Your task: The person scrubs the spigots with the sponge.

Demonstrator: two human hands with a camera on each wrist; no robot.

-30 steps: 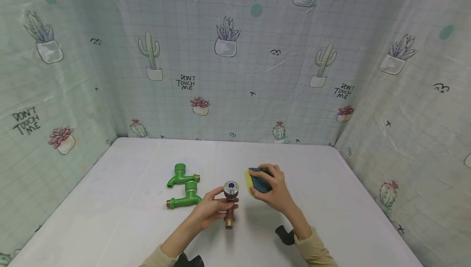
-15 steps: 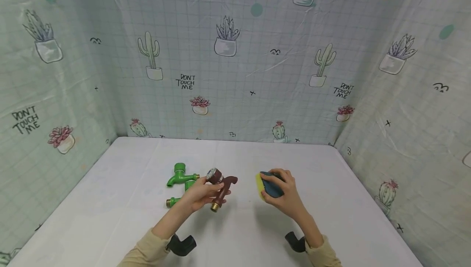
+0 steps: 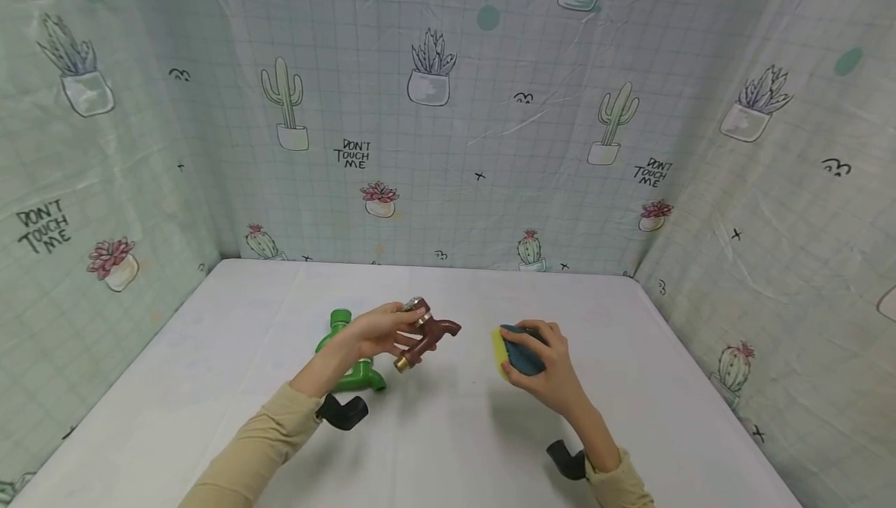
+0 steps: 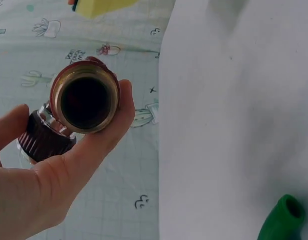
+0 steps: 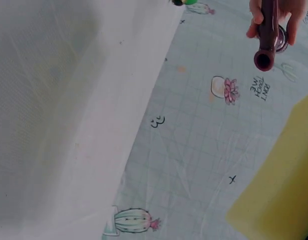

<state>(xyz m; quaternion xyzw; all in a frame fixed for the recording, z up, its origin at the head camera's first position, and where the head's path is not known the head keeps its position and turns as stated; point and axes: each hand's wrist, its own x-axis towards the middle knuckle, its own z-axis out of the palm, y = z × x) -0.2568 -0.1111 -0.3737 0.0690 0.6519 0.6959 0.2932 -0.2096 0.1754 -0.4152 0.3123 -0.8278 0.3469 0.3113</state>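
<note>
My left hand (image 3: 381, 331) holds a brown tap (image 3: 428, 335) above the table, its spout pointing right and its brass inlet toward me. In the left wrist view, the tap's ribbed handle (image 4: 46, 140) lies between thumb and fingers, and the open brass end faces the camera. To the right, my right hand (image 3: 549, 364) grips a sponge (image 3: 523, 356) with a dark blue side and a yellow side. The yellow side faces the tap, with a gap between them. Two green taps, one farther back (image 3: 340, 317) and one nearer (image 3: 362, 377), lie partly hidden behind my left hand and forearm.
The white table (image 3: 434, 446) ends at a patterned cloth backdrop (image 3: 448, 204), which also rises at both sides. Black curved pieces stick out at my left wrist (image 3: 344, 413) and right wrist (image 3: 565, 460).
My left hand has lifted the brown tap and moved it away from me, turning it so its spout points right. My right hand has shifted slightly right with the sponge.
</note>
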